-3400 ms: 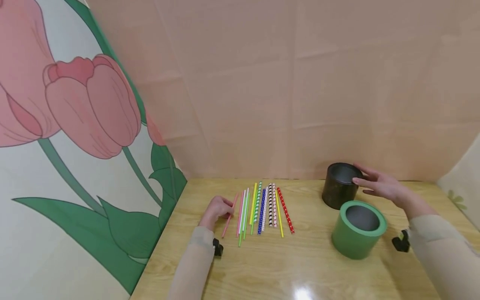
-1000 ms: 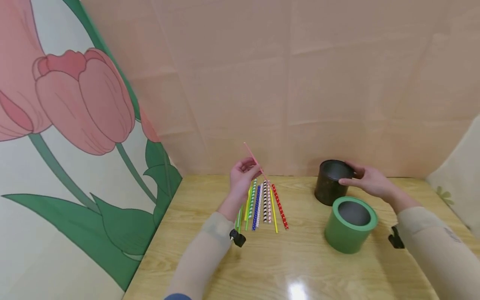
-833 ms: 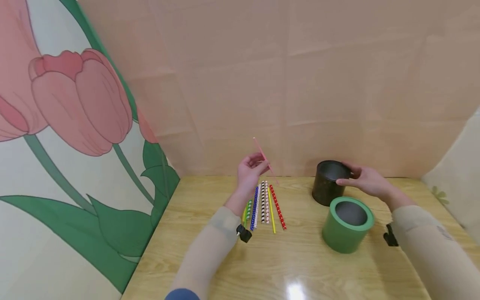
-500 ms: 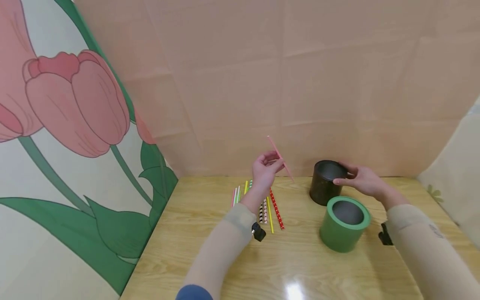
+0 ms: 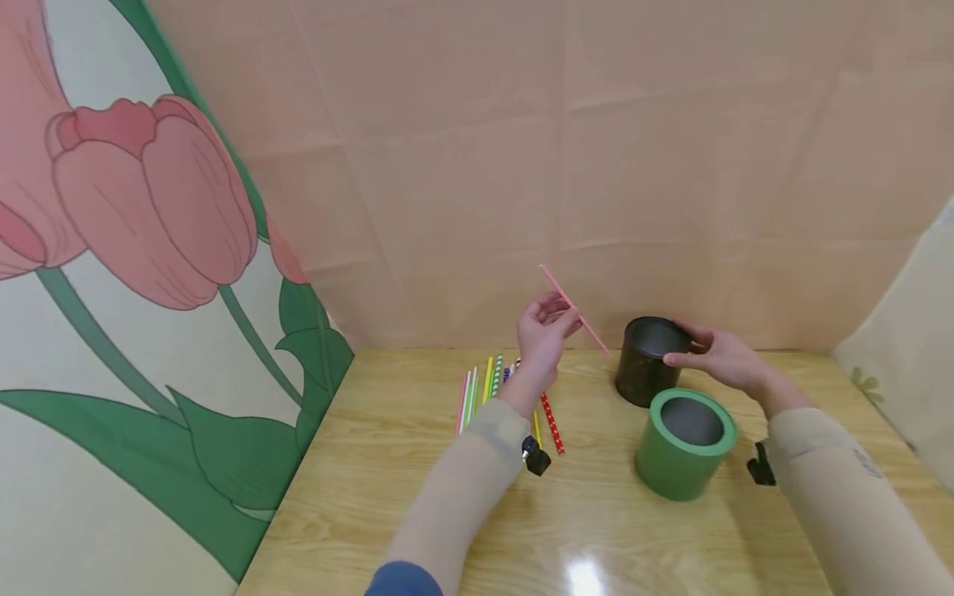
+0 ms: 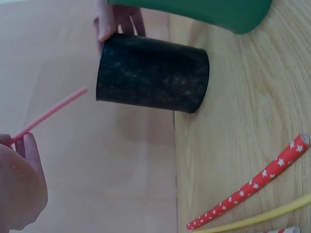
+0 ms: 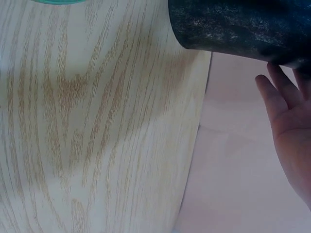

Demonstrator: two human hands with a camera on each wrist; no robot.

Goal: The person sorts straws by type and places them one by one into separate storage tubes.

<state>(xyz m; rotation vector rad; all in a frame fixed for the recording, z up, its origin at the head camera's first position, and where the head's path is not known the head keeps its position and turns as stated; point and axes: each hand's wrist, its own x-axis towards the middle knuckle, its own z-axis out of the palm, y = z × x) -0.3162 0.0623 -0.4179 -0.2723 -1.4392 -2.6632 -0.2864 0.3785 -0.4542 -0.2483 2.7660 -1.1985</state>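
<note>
My left hand [image 5: 542, 335] pinches a plain pink straw [image 5: 595, 334] between thumb and fingers, above the table. The straw slants, its lower end near the left side of the rim of a black cylindrical cup [image 5: 645, 372]. In the left wrist view the straw's tip [image 6: 83, 91] is a small gap away from the cup's mouth. My right hand [image 5: 723, 360] holds the upright black cup at its right side, thumb at the rim and fingers behind. In the right wrist view those fingers [image 7: 279, 94] lie along the cup's wall.
A green cylindrical cup [image 5: 681, 463] with a thick rim stands just in front of the black one. Several straws lie side by side left of the cups, including a red star-patterned straw [image 5: 551, 424], partly under my left forearm. A beige-covered wall [image 5: 447, 207] rises behind the table [image 5: 358, 513].
My left hand has picked the pink straw up from the left end of the row and carried it right, toward the black cup. The right hand has taken a closer hold of the cup.
</note>
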